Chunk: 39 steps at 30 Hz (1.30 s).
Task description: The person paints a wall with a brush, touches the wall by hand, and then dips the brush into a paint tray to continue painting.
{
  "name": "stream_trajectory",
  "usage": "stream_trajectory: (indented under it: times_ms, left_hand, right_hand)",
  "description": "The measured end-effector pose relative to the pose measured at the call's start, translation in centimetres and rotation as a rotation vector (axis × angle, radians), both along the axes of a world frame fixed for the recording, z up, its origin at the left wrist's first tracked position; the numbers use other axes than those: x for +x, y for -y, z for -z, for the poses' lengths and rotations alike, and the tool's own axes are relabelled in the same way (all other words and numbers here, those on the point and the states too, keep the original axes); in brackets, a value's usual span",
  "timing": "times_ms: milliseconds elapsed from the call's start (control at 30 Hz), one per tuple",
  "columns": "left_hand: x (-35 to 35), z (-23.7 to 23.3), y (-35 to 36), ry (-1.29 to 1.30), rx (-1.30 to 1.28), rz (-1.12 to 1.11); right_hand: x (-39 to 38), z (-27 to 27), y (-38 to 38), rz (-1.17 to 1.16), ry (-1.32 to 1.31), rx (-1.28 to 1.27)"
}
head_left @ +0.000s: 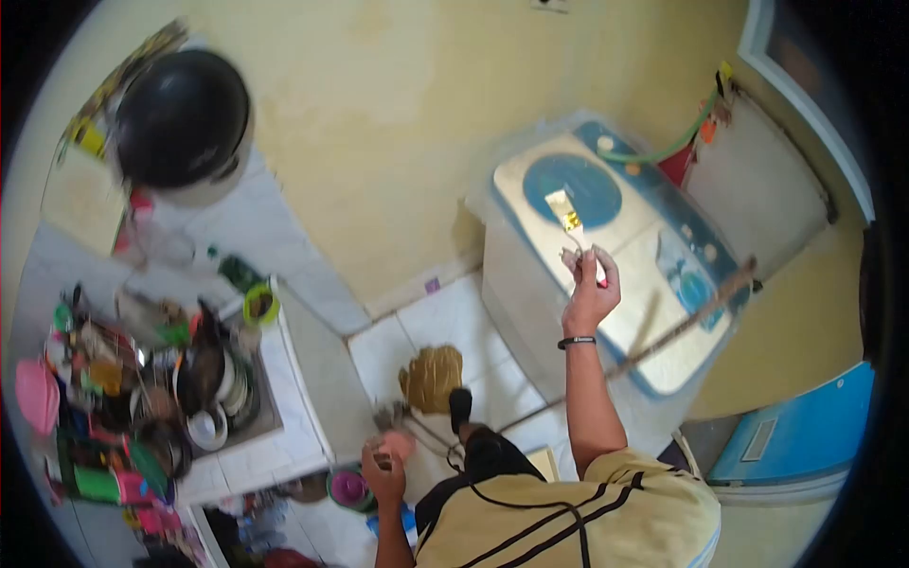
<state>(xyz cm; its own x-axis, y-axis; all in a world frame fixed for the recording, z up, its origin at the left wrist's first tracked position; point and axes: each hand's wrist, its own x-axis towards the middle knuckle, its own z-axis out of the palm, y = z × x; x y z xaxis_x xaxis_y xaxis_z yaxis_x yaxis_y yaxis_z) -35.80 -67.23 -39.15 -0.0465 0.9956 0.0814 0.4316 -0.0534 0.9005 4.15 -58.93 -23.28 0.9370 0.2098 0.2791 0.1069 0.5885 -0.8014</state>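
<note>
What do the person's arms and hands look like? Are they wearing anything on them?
Both forearms are bare, with no gloves. The right arm comes out of the short sleeve of a pale yellow shirt with thin black stripes. A thin dark wristband sits just below the right hand. No band shows near the left hand, and it is too small to tell about rings.

Open lane = white tiled floor (454, 322) btw the white tiled desk (294, 445) and the white-and-blue plastic-wrapped washing machine (606, 246). Brown bristly broom head (431, 374) sits mid-floor. Long brown wooden stick (682, 331) slants across the machine's top, just beside the right hand (592, 284). Desk sink's crammed w/ dishes.
</note>
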Motion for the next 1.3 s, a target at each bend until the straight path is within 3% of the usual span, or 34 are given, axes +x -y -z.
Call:
stream_trajectory:
  times_ms: [200,300,467,633,833,900,1000,1167,1233,1300]
  left_hand:
    - [6.1,-6.4,-17.0,-0.085,0.037,0.281]
    - [7.3,-7.5,-23.2,-0.029,0.054,0.148]
    - [10.0,-9.0,-30.4,0.014,0.083,0.233]
    - [14.1,-13.7,-38.0,0.034,0.08,0.404]
    - [20.4,-20.4,-48.2,0.059,0.469,0.654]
    - [21.9,-23.4,-50.6,0.084,0.553,0.675]
    - [23.8,-26.7,-54.4,0.088,0.737,0.596]
    - [28.2,-33.1,-57.8,0.039,1.05,0.57]
    - [30.3,-34.9,-59.1,-0.001,1.17,0.576]
    - [32.2,-36.0,-60.1,-0.043,1.211,0.579]
  right_hand:
    - [9.1,-2.1,-10.9,0.038,-0.118,0.082]
    - [12.0,-3.1,-13.6,0.104,-0.194,0.041]
    - [16.8,-3.0,-16.6,0.174,-0.227,0.127]
    - [20.1,-1.8,-19.4,0.25,-0.159,0.082]
    - [22.8,-1.2,-24.7,0.337,-0.191,0.023]
    - [25.4,-0.1,-27.0,0.423,-0.147,-0.158]
    - [31.5,3.9,-31.3,0.549,-0.027,-0.315]
    - [37.5,7.0,-36.4,0.606,-0.112,-0.522]
    - [39.0,7.5,-37.7,0.556,-0.06,-0.688]
    - [40.5,8.2,-39.1,0.499,-0.081,-0.678]
